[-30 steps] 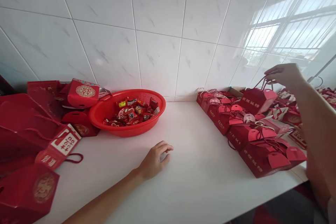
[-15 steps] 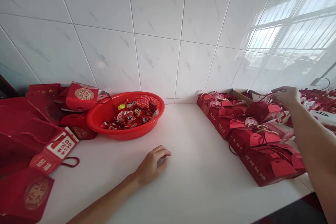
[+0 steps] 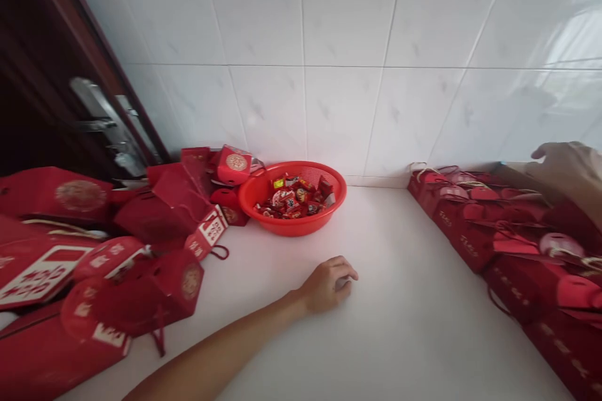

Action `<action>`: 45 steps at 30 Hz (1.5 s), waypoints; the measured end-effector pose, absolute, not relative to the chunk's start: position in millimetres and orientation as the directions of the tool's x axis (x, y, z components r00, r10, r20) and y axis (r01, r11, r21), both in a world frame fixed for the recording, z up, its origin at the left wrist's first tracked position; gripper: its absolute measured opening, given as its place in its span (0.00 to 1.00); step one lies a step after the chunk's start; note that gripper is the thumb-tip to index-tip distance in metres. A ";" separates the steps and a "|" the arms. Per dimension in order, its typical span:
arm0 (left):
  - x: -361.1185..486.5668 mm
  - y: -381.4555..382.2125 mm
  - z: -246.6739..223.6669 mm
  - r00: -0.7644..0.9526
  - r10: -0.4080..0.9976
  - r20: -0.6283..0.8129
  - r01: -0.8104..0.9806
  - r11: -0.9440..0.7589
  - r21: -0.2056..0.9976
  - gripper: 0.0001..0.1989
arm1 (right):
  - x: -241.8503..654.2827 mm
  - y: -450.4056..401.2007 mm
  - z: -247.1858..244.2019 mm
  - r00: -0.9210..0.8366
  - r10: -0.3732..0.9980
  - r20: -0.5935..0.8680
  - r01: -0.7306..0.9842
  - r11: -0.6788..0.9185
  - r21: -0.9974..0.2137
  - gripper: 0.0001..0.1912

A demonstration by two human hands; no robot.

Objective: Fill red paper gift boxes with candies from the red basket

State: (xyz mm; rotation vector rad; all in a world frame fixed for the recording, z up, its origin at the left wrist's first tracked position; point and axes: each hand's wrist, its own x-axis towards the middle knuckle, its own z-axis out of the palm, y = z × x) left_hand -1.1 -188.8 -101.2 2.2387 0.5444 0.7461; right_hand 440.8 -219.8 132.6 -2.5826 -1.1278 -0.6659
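Observation:
My left hand (image 3: 330,285) rests on the white table (image 3: 385,326) with its fingers loosely curled. A gap shows between thumb and fingers, and nothing is in them. In front of it stands a red plastic basket (image 3: 291,227) holding wrapped candies (image 3: 294,197). At the right edge my right hand (image 3: 571,172), somewhat blurred, is above the rows of red gift boxes (image 3: 470,213). Its fingers look spread and I see nothing held in them. A dark red box (image 3: 571,219) sits just below that hand, partly hidden by the forearm.
More red gift boxes (image 3: 174,288), some with cord handles, lie heaped at the left. Behind them is a dark door with a metal handle (image 3: 110,125). A tiled wall (image 3: 343,119) runs along the back of the table.
The view has swung left, bringing more boxes and the door into sight. My right hand has come off the box it was holding among the rows. My left hand keeps its pose.

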 end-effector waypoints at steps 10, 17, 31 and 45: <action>-23.3 -199.3 -68.0 0.865 0.353 0.357 0.138 -0.851 0.506 0.09 | 179.3 -161.2 24.1 -0.391 0.908 0.149 0.834 0.419 -0.360 0.11; -118.9 -211.4 33.3 0.778 0.492 0.390 0.428 -0.871 0.243 0.10 | 96.6 -185.0 -50.6 -0.628 0.774 0.085 0.678 0.597 -0.429 0.11; -251.6 -158.7 94.5 -0.197 0.940 0.278 0.942 0.102 0.320 0.33 | 88.9 -208.0 -99.8 -0.496 0.736 0.461 0.510 0.676 -0.532 0.14; -240.5 -164.4 98.7 -0.033 0.941 0.337 0.924 -0.100 0.370 0.15 | 92.5 -206.5 -103.6 -0.403 0.781 0.476 0.456 0.623 -0.636 0.13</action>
